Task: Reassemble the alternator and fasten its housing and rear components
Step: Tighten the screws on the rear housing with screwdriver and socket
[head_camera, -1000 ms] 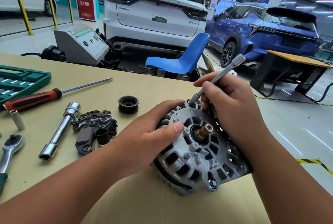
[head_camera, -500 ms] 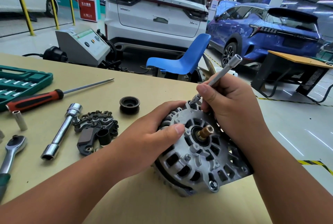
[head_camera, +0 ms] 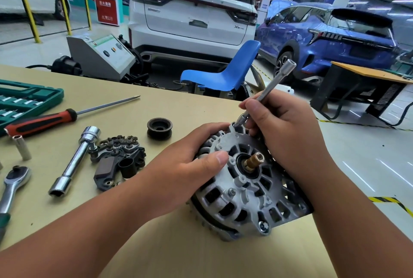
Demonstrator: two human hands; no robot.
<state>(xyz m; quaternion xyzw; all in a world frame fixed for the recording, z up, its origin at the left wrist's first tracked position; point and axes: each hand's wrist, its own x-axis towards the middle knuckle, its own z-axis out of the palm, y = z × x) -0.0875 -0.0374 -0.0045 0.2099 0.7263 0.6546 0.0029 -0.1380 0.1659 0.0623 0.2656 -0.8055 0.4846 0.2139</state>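
The silver alternator [head_camera: 245,190] lies tilted on the tan table [head_camera: 201,251], its brass shaft end pointing up. My left hand [head_camera: 185,172] grips its left side, thumb pressed on the housing face. My right hand [head_camera: 283,130] holds a thin chrome socket extension [head_camera: 271,83], whose lower tip sits on a bolt at the housing's top edge. A black rectifier and regulator assembly [head_camera: 116,159] lies loose to the left, and a black pulley [head_camera: 159,128] sits behind it.
Left of the alternator lie a chrome tube socket wrench [head_camera: 73,161], a red-handled screwdriver [head_camera: 44,120], a small socket [head_camera: 22,147], a ratchet [head_camera: 11,186] and a green socket case [head_camera: 26,103]. The table's right edge runs just past the alternator. A blue chair [head_camera: 223,74] stands behind.
The extension has tilted a little more upright in my right hand, its tip staying on the top bolt. My left hand and the alternator have kept still.
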